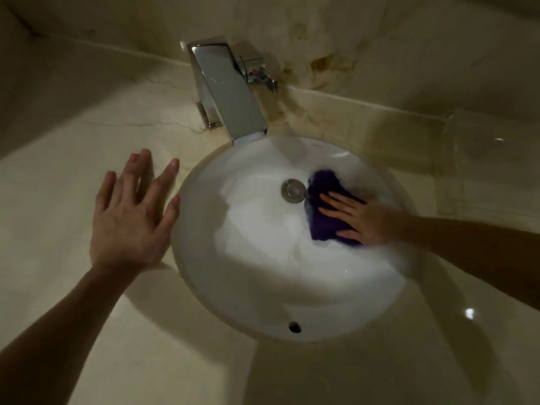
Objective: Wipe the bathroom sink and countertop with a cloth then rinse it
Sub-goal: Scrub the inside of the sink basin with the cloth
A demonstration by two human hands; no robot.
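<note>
While the right hand (361, 222) presses its flat, spread fingers (330, 213) on the purple cloth (324, 197) inside the white sink basin (263, 282), just right of the drain stopper (293, 190), the wiping step looks under way. Fingers of the left hand (133, 214) are splayed and hold nothing, over the marble worktop (58, 200) at the basin's rim. Next, I judge, sweep the cloth round the bowl, then onto the worktop, before rinsing under the chrome faucet (230, 89). No legible writing shows.
</note>
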